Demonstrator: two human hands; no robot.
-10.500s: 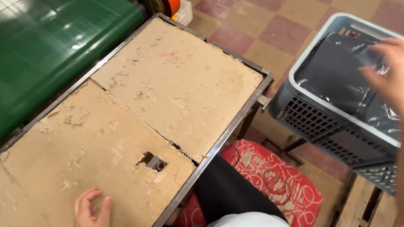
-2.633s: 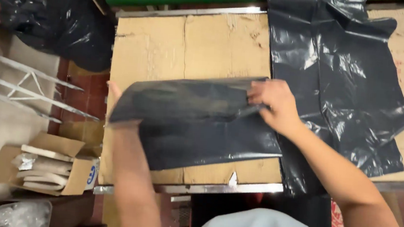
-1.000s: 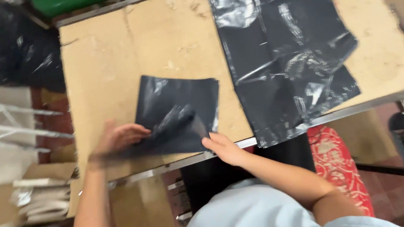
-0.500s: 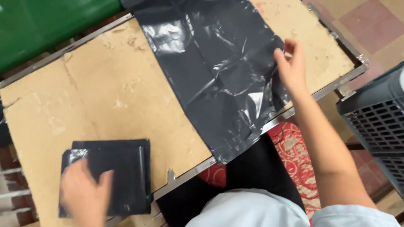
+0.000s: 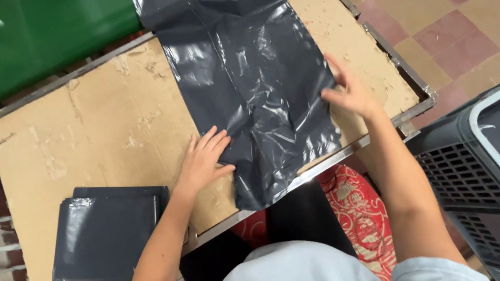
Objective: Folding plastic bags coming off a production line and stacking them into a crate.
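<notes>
Two bare hands rest on one flat black plastic bag (image 5: 248,93) spread over the worn brown cardboard tabletop (image 5: 84,127). Bag's long axis runs diagonally, from the far edge of the cardboard toward the person, its near end overhanging the metal table rim (image 5: 319,167). Left hand (image 5: 203,163): open, fingers flat, pressing the bag's left edge near that end. Right hand (image 5: 349,92): open, fingers spread, touching the bag's right edge further up; nothing clenched or gripped. Bag lies between the hands, the left nearer its near end. Stack of folded black bags (image 5: 106,233) sits on the cardboard, left of the left forearm. Grey slatted plastic crate (image 5: 486,159) stands right of the table.
</notes>
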